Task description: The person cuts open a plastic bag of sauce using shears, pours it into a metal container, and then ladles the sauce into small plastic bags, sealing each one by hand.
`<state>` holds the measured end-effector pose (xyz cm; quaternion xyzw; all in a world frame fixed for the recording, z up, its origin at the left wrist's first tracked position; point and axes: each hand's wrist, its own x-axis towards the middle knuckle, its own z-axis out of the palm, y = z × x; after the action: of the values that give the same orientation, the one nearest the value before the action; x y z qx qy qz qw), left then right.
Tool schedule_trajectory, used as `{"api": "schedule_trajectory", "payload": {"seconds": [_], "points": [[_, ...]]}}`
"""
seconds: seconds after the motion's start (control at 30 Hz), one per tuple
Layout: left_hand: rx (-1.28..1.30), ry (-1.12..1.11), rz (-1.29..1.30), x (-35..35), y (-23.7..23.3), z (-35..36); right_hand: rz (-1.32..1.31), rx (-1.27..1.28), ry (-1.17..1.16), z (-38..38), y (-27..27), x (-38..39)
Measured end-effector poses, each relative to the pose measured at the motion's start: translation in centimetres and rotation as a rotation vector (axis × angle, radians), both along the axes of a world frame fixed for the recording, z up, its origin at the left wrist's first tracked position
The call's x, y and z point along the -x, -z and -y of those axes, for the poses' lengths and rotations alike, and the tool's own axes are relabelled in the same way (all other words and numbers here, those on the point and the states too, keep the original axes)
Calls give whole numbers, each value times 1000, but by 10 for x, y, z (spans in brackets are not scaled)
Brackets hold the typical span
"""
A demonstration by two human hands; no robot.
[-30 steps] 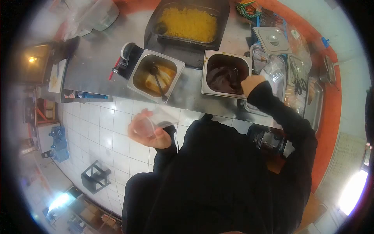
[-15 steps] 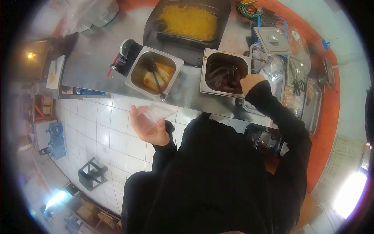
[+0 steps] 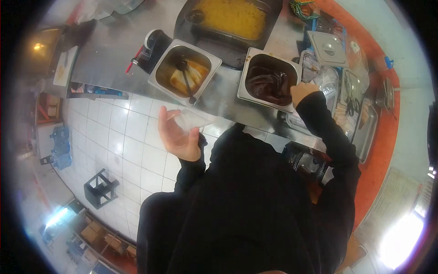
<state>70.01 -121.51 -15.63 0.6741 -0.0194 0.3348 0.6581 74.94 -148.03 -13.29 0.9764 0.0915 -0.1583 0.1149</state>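
Observation:
My left hand is in front of the counter edge, fingers curled around a clear plastic bag. My right hand is closed at the right rim of a square steel pan of dark brown sauce. Whatever my right fingers grip is hidden; the sauce shows swirl marks. To the left stands a second steel pan with some orange-brown and pale sauce. A dark ladle rests inside it, handle leaning on the near rim.
Behind the pans sits a black tray of yellow shredded food. On the right are a steel lid, scissors and a steel tray. A tape dispenser stands at left. A black stool is on the tiled floor.
The view has shifted slightly, so the pans appear a little higher and farther right. My right hand stays closed by the dark sauce pan; my left still holds the plastic bag.

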Motion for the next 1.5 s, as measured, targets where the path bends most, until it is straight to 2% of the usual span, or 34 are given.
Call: {"api": "schedule_trajectory", "payload": {"seconds": [0.17,0.23,0.27,0.33,0.43,0.47,0.6,0.7,0.9,1.0,1.23,1.3,1.4,1.5], "points": [[-22,-2,-11,-2,5,-5,-54,-159,-13,-8,21,4],[-50,7,-4,-4,4,-6,-84,-266,57,-11,24,-2],[-49,-5,-4,-4,4,-7,-85,-264,45,-8,26,-4],[1,42,4,-2,3,-8,90,-209,106,6,29,-6],[18,61,6,-1,7,-10,69,-68,142,19,34,-23],[17,61,5,-1,7,-11,107,-76,49,23,37,-25],[-41,65,1,-2,8,-12,61,-58,-58,28,49,-29],[-43,63,6,-4,8,-14,42,-154,-116,25,47,-21],[-60,65,1,-8,6,-12,-23,-386,-35,35,57,-5],[-80,61,8,-10,7,-12,8,-689,75,48,64,2],[-56,19,64,-23,-5,-13,-47,-927,269,57,72,12],[-84,35,98,-29,-12,-15,-86,-1119,326,61,81,14],[-66,60,108,-38,-29,-6,-44,-1220,319,64,88,16],[-60,143,125,-57,-43,0,-1,-1214,370,61,66,20]]}}
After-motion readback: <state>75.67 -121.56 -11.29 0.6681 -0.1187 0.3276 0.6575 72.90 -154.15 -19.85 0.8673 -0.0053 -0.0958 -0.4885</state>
